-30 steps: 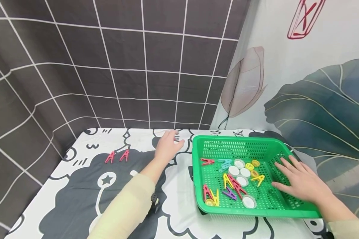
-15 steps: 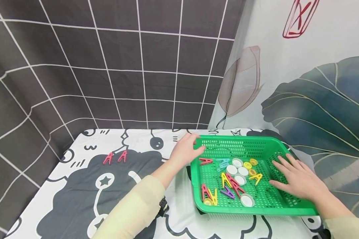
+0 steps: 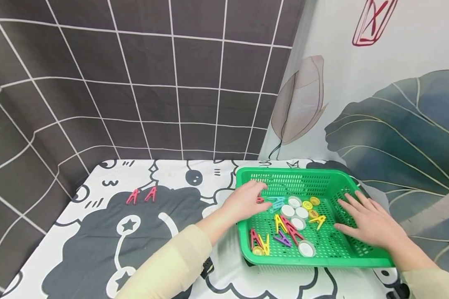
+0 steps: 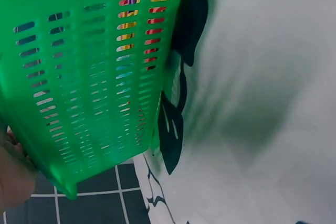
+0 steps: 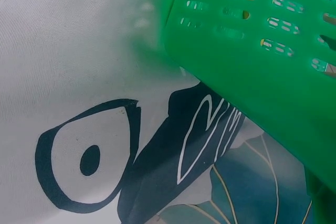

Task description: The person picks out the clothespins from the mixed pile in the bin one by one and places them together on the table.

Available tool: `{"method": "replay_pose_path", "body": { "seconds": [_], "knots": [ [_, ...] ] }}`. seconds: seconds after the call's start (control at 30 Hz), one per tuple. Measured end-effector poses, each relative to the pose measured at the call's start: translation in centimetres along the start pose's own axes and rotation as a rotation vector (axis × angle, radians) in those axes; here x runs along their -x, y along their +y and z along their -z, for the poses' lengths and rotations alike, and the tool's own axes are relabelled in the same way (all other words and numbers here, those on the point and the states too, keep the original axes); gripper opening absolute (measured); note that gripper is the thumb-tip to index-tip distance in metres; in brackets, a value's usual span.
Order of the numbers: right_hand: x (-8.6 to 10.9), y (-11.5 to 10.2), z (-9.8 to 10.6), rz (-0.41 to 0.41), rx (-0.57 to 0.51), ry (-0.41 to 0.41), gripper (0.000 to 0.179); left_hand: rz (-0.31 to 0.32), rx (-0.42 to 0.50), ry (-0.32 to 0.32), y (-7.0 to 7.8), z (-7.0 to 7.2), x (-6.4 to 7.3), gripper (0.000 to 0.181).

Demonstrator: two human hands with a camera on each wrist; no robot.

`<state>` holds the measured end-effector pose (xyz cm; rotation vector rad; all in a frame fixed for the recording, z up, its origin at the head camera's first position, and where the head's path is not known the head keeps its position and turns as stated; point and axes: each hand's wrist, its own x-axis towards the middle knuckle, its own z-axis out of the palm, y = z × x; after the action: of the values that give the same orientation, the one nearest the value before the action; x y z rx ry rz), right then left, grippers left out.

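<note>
A green plastic basket (image 3: 314, 262) stands on the cloth-covered table. Its floor carries clothespins and round discs. My left hand (image 3: 245, 202) reaches over the basket's left rim, fingers loosely bent above a red clothespin (image 3: 260, 199) that is partly covered by the hand. Just right of those fingers lie light-blue clothespins (image 3: 277, 204). My right hand (image 3: 372, 224) lies over the right wall with fingers spread. In the left wrist view, part of the left hand (image 4: 14, 179) shows beside the slotted wall. Two red clothespins (image 3: 132, 197) lie on the table at the left.
Inside the basket are several white discs (image 3: 294, 202), yellow discs (image 3: 314, 201), a purple clothespin (image 3: 282, 238), a yellow clothespin (image 3: 317, 221) and more red ones (image 3: 292, 229). A dark gridded curtain (image 3: 198, 99) hangs behind the table, with a leaf-print curtain (image 3: 400, 128) at right.
My left hand has moved right and down, from the cloth left of the basket to over the rim and the red clothespin. The right hand stays at the right wall.
</note>
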<state>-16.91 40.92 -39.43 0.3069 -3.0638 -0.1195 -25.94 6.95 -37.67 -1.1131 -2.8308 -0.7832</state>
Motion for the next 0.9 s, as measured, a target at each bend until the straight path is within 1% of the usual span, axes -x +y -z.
{"method": "replay_pose_path", "body": {
  "seconds": [0.13, 0.2, 0.27, 0.47, 0.53, 0.67, 0.83, 0.9],
  "knots": [
    [-0.1, 0.0, 0.0, -0.006, 0.001, -0.004, 0.083, -0.014, -0.008, -0.056, 0.2, -0.3, 0.0, 0.049],
    [-0.1, 0.0, -0.1, -0.006, 0.003, -0.004, 0.083, -0.029, -0.033, -0.086, 0.3, -0.5, -0.1, 0.050],
    [-0.1, 0.0, 0.0, -0.004, 0.004, -0.003, 0.083, -0.046, -0.081, -0.122, 0.5, -0.6, -0.1, 0.051],
    [-0.1, 0.1, 0.0, 0.006, 0.003, 0.010, 0.082, -0.102, -0.264, -0.277, 1.4, -0.7, 0.0, 0.062],
    [-0.1, 0.1, 0.0, 0.007, 0.005, 0.013, 0.082, -0.123, -0.303, -0.303, 1.6, -0.7, 0.1, 0.065],
    [-0.1, 0.1, 0.0, 0.006, 0.010, 0.013, 0.082, -0.165, -0.335, -0.336, 1.9, -0.8, 0.1, 0.068],
    [-0.1, 0.1, 0.0, 0.005, 0.014, 0.004, 0.083, -0.216, -0.313, -0.391, 2.3, -1.1, -0.1, 0.068],
    [-0.1, 0.0, 0.0, 0.004, 0.010, 0.003, 0.083, -0.216, -0.300, -0.396, 2.4, -1.2, -0.2, 0.067]
  ]
}}
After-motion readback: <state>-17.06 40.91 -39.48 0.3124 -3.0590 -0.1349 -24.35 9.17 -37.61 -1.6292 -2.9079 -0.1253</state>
